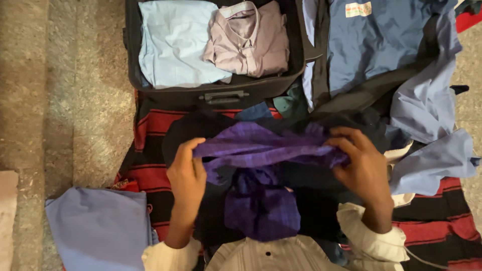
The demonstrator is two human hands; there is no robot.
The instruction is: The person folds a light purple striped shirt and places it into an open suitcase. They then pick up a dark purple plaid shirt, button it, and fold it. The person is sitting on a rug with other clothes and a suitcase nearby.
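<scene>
A purple garment point(261, 150) is stretched between both my hands over my lap, its lower part hanging down in a bunch. My left hand point(187, 175) grips its left end. My right hand point(362, 163) grips its right end. Beyond the garment an open black suitcase point(221, 93) holds a folded light blue shirt point(173, 42) on the left and a folded pale mauve shirt point(248, 40) on the right. A dark garment point(191, 128) lies under the purple one.
A red and black striped blanket point(150, 130) covers the floor under the clothes. Loose blue garments point(427, 100) lie heaped at the right. A folded lavender cloth point(98, 226) sits at the lower left. Stone floor point(60, 100) runs along the left.
</scene>
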